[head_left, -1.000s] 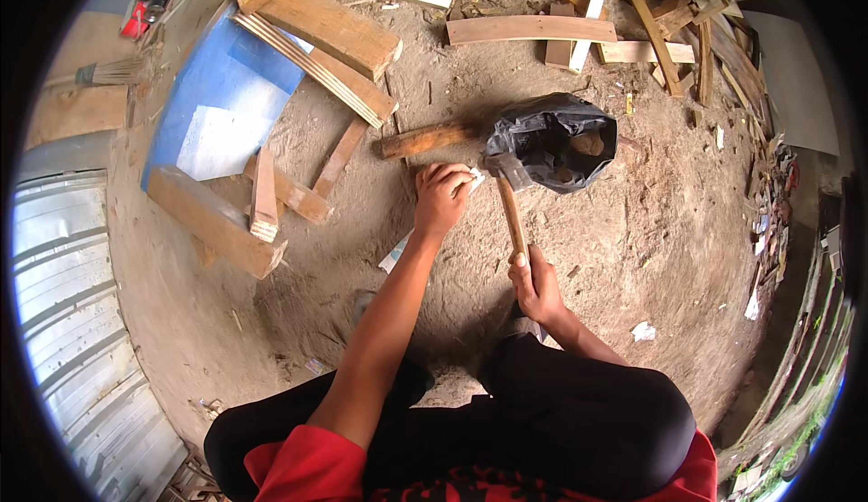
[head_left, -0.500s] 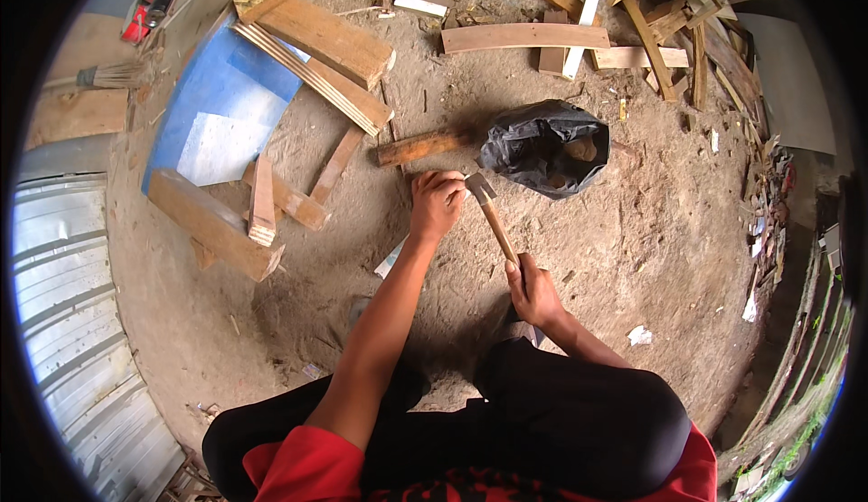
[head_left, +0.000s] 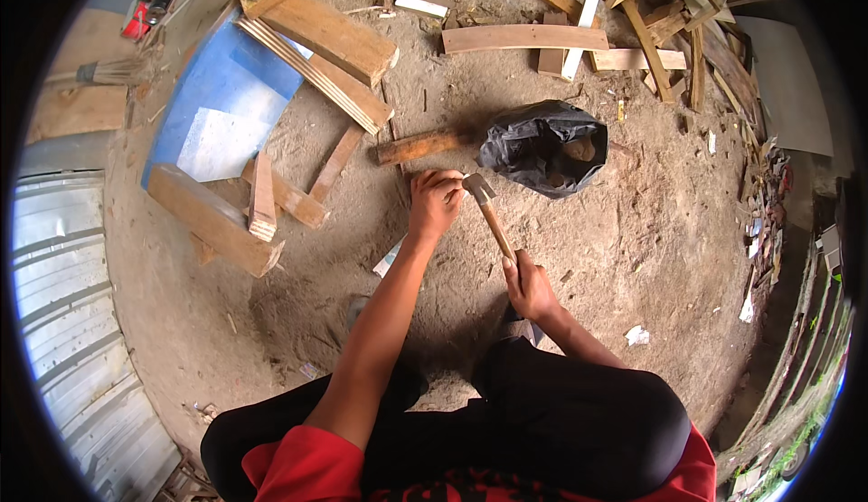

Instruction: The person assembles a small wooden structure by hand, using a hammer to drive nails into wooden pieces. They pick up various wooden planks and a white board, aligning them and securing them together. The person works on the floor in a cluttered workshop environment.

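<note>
My right hand (head_left: 532, 288) grips the lower part of the wooden handle of a hammer (head_left: 495, 224). The hammer's dark metal head is up beside the fingertips of my left hand (head_left: 434, 202). Those left fingers are pinched together, and something small and pale shows at their tips next to the hammer head; its kind is too small to make out. Just beyond my left hand a short, rough wood block (head_left: 421, 148) lies on the ground. To its right stands an open black plastic bag (head_left: 545, 148) with brownish lumps inside.
Planks and a thick beam (head_left: 330, 37) lie around a blue sheet (head_left: 221, 109) on the left. A curved board (head_left: 524, 37) and a heap of scrap wood (head_left: 669, 23) are at the far right. Corrugated metal sheeting (head_left: 68, 321) runs along the left edge.
Almost nothing differs. The hammer and my right hand have shifted very slightly left and up; my left hand keeps its pinch in nearly the same place.
</note>
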